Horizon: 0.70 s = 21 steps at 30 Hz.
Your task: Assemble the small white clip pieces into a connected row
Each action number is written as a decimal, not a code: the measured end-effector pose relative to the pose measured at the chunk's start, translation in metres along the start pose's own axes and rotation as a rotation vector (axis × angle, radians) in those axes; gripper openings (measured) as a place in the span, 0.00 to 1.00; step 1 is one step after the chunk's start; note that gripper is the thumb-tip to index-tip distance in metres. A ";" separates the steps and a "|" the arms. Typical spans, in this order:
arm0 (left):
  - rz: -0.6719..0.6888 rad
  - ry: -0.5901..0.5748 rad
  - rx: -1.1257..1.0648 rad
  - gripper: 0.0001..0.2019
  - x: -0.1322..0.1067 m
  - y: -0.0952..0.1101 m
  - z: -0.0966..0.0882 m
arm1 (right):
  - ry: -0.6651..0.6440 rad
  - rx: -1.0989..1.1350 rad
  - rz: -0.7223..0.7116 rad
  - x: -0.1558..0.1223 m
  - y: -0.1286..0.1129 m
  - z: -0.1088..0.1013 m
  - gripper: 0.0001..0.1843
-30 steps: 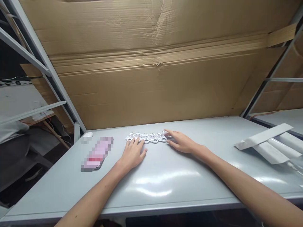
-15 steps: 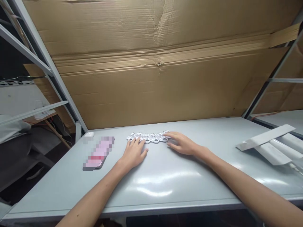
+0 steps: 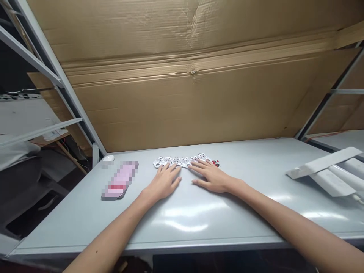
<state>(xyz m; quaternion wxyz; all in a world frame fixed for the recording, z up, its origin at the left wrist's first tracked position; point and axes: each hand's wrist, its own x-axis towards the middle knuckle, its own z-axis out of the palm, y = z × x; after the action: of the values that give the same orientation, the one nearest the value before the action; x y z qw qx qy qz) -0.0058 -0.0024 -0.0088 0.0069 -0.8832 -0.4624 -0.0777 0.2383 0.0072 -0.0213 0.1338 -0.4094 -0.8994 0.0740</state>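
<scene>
Resting both bare hands palms down on the table, nothing gripped. Left hand [image 3: 164, 183] is open, fingers [image 3: 170, 170] spread, fingertips at the near edge of the white plastic strip [image 3: 182, 162], touching it or just short, hard to tell. Right hand [image 3: 210, 178] is open too, lying flat, fingertips over the right part of the strip. Strip is a sideways row of linked white pieces with small holes and dark marks, lying flat on the table just beyond both hands, roughly between them. Just past its right end sits a tiny red-and-black item [image 3: 215, 163], too small to identify. Table [image 3: 85, 223] is pale grey and glossy. Left of the left hand, a flat pink object [image 3: 119, 181], pixelated, lies at a slant; beyond it, near the back edge, sits a white computer mouse [image 3: 108, 158]. Far right, long white strips [image 3: 324, 172] lie piled, one across the others. Behind the table stands a large corrugated cardboard sheet [image 3: 182, 87], with a grey metal shelf frame [image 3: 40, 65] at left.
</scene>
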 end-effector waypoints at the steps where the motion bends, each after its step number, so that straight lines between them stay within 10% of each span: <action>1: 0.003 0.001 0.003 0.22 0.000 -0.001 0.001 | -0.002 -0.006 0.000 0.001 0.001 0.000 0.38; 21: -0.167 -0.060 -0.052 0.30 0.003 -0.002 0.001 | 0.060 -0.010 -0.021 0.005 0.010 0.004 0.33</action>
<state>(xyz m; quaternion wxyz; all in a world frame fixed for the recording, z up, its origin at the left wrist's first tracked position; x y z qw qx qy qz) -0.0057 0.0014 -0.0098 -0.0363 -0.8435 -0.5321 -0.0636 0.2412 0.0180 -0.0267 0.1593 -0.4024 -0.8998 0.0559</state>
